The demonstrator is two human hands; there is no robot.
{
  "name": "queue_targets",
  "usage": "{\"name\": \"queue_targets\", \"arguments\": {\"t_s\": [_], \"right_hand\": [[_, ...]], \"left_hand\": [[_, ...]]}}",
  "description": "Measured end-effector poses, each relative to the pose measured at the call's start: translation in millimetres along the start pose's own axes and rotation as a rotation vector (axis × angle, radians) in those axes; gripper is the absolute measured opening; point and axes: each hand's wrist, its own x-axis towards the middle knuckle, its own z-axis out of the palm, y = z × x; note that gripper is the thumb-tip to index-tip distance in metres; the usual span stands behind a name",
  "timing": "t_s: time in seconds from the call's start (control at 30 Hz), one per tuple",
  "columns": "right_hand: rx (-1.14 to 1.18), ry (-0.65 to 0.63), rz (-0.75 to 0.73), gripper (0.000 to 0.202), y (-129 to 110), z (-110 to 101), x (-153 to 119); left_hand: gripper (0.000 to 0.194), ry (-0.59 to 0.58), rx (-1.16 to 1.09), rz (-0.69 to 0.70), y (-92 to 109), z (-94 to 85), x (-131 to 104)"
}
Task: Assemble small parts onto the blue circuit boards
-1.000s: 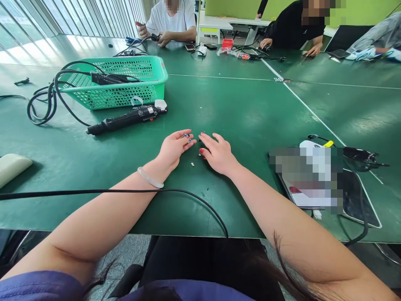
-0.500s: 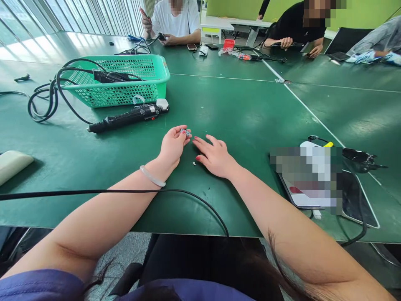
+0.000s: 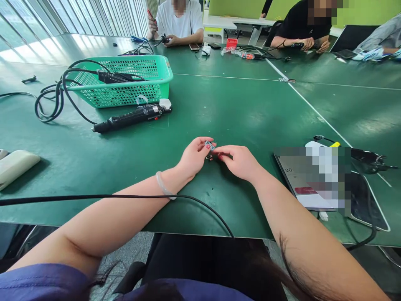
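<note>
At the far left a pale case lies on the table, with a small black clip well beyond it. Next come loops of black cable, rising out of the basket over its left end and resting on the table beside it. The basket is green, with pierced walls, and stands upright; inside lies a black adapter with more cable bunched against it. Just in front of the basket, outside it, lies a black driver, joined to the cable at its left end.

Near the middle, the left hand pinches a little cluster of metal parts between thumb and fingers, just above the table. A small shiny piece shows right below the cluster; it seems to lie on the table. The right hand has its fingers drawn in narrow, tips close beside the cluster; whether they grip anything I cannot tell. Far back, a red box stands by a clear bag, its contents too small to read. At the right lies a tablet.
</note>
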Motion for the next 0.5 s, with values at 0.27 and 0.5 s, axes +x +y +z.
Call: {"name": "queue_targets", "arguments": {"t_s": [0.27, 0.5], "right_hand": [[-0.084, -0.027, 0.043, 0.013, 0, 5, 4], [-0.159, 0.005, 0.067, 0.012, -2, 15, 12]], "left_hand": [[0.017, 0.008, -0.284, -0.092, 4, -8.3, 4], [0.017, -0.002, -0.233, -0.087, 5, -11.0, 5]]}}
